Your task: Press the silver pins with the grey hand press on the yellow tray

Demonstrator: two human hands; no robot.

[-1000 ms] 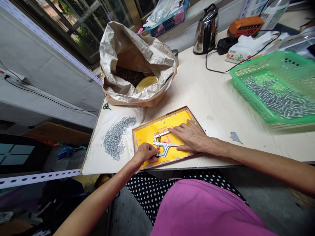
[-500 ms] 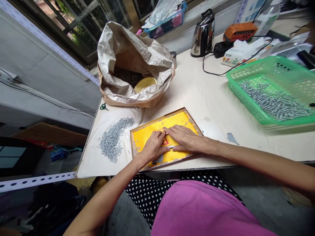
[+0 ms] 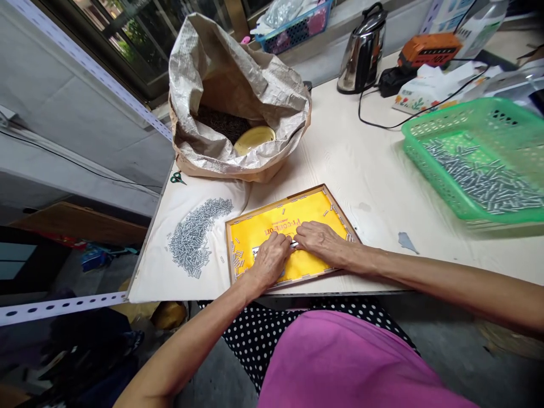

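Over a shallow tray (image 3: 306,266) lined in yellow with pink printing, my two hands work close together. My left hand (image 3: 272,258) has its fingers curled in on a slim silvery strip (image 3: 293,244), whose kind I cannot make out. My right hand (image 3: 321,243) is closed at the strip's other end, knuckles up, with the fingertips largely hidden. A pale end (image 3: 255,250) shows left of my left hand. Small metal pins (image 3: 238,262) lie loose in the tray's left side, and more line its edges. Something grey-blue is mostly hidden under my left wrist.
A heap of small metal pins (image 3: 193,238) lies on white cloth left of the tray. Behind stands an open woven sack (image 3: 238,164) with a yellow bowl (image 3: 255,139) inside. A green basket (image 3: 442,187) of metal pins, a kettle (image 3: 361,54) and green scissors (image 3: 177,178) are around.
My fingers were stretched out with the tips meeting over the printing; now they are curled in around the silvery strip. More of the pink printing shows. The view has shifted slightly.
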